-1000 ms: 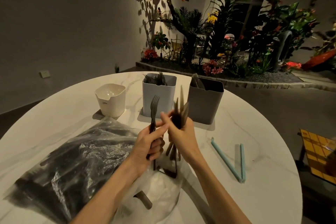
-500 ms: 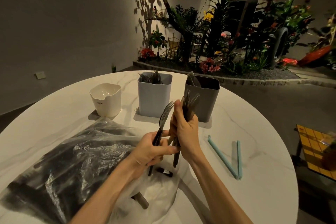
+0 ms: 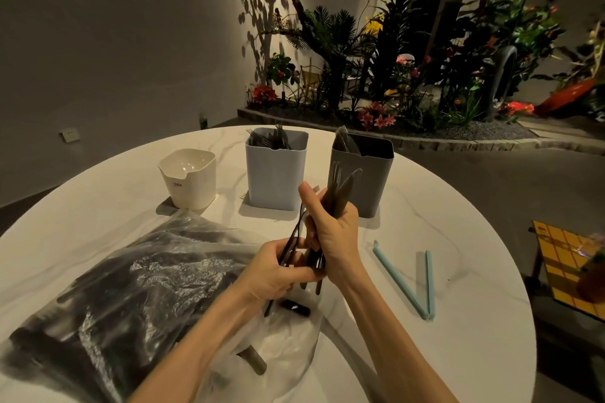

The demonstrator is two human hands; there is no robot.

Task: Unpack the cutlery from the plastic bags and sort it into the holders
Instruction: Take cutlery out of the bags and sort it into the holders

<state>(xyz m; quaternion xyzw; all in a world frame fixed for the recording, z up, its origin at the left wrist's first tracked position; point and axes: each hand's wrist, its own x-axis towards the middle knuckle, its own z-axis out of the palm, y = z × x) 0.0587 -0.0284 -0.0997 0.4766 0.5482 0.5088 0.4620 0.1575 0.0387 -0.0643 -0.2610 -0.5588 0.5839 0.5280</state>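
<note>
We judge the thin dark cutlery pieces [image 3: 337,193] light, stiff and a little slippery (they slide against each other), so we would take them at the handles. Our right hand [image 3: 330,232] is clenched around this bundle, just before the tall grey plastic holder [image 3: 366,180]. Our left hand [image 3: 278,271] pinches 1 dark fork [image 3: 292,240] beside it, above the white marble tabletop [image 3: 458,206].

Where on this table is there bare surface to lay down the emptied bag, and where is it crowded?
Bare marble lies right of the blue bag clip, out to the table rim, and left of the cream holder. Crowded: the full plastic bag covers the near left, and both hands work cutlery above the crumpled bag before the blue holder and grey holder.
</note>
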